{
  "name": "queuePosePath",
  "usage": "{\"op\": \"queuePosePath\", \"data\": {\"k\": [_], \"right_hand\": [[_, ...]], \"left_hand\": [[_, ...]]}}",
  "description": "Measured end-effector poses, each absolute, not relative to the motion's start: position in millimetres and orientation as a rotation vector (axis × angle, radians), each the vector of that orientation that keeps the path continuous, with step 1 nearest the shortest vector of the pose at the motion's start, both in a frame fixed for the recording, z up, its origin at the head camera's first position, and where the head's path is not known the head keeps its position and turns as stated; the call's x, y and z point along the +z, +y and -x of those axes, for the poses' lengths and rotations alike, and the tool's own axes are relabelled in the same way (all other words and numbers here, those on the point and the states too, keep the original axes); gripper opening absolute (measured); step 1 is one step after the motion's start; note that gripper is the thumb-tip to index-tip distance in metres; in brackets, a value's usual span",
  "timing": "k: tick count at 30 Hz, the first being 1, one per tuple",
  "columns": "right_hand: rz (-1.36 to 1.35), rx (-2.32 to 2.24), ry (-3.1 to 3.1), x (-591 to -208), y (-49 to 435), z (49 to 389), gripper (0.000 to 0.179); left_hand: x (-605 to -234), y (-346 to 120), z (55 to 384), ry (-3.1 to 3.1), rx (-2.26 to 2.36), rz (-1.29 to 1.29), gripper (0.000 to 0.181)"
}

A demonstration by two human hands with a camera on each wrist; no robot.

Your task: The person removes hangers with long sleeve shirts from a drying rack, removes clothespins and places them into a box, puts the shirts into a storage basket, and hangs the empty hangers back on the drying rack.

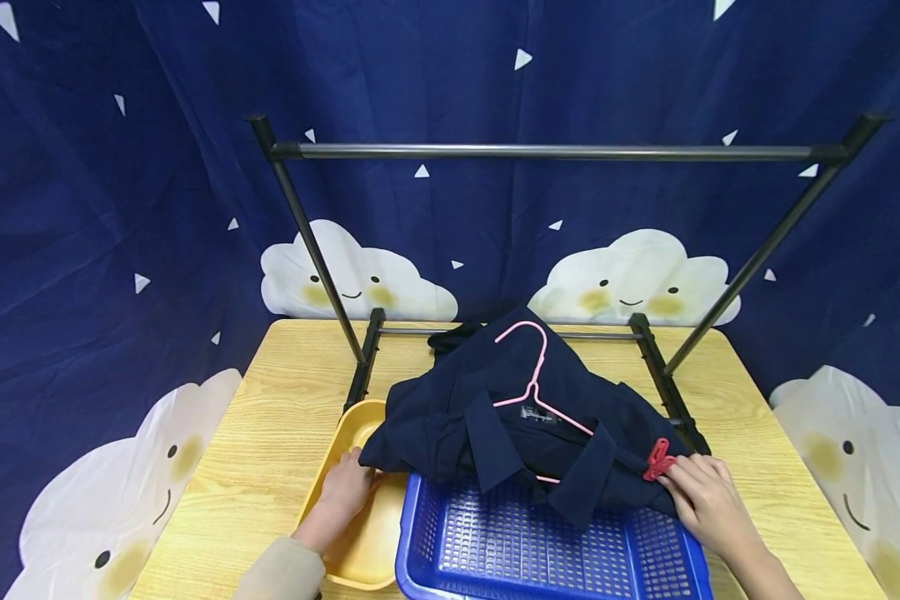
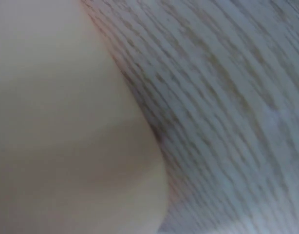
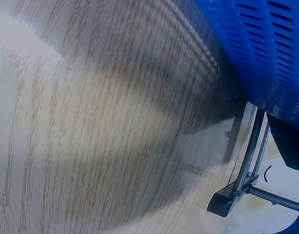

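A navy collared shirt (image 1: 450, 442) lies bunched over a blue perforated basket (image 1: 532, 550), its collar toward me. A pink hanger (image 1: 542, 358) sticks out of the collar, hook pointing away. On the shirt's right side sits a red clothespin (image 1: 658, 460). Right beside it, my right hand (image 1: 708, 504) grips the shirt's edge with bent fingers. My left hand (image 1: 342, 492) reaches into a yellow tray (image 1: 367, 554), by the shirt's left edge. Its fingertips are partly hidden, and whether they hold anything cannot be told. The left wrist view shows mostly blurred skin.
A black-framed rack with a metal bar (image 1: 555, 152) stands behind the shirt, its feet (image 1: 363, 367) on the wooden table (image 1: 255, 467). A blue curtain (image 1: 450, 75) with clouds hangs around the table. In the right wrist view, the basket wall (image 3: 266, 53) stands beside the rack's foot (image 3: 222, 201).
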State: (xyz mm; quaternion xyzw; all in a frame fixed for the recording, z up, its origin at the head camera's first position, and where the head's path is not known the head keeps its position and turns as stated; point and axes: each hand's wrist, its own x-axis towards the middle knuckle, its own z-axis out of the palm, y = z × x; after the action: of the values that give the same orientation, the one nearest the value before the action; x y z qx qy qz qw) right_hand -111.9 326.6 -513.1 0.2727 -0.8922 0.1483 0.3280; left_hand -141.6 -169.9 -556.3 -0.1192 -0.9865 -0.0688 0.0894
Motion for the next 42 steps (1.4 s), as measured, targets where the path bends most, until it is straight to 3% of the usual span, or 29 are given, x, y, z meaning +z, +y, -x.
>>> {"op": "queuePosePath", "data": {"k": [14,22,32,42], "right_hand": [[-0.714,0.388,-2.336,-512,326,111,0.045],[-0.713,0.389,-2.337,-513,326,112,0.045],[-0.713,0.384,-2.337,-513,326,112,0.045],[-0.707,0.389,-2.347,-512,326,111,0.045]], "left_hand": [[-535,-177,154,-2.781,-0.371,0.39,0.041],[-512,-184,168,-2.586,-0.484,0.344,0.021],[-471,-176,177,-2.558,-0.634,0.299,0.023],[-427,-145,176,-2.544,-0.628,0.435,0.026]]}}
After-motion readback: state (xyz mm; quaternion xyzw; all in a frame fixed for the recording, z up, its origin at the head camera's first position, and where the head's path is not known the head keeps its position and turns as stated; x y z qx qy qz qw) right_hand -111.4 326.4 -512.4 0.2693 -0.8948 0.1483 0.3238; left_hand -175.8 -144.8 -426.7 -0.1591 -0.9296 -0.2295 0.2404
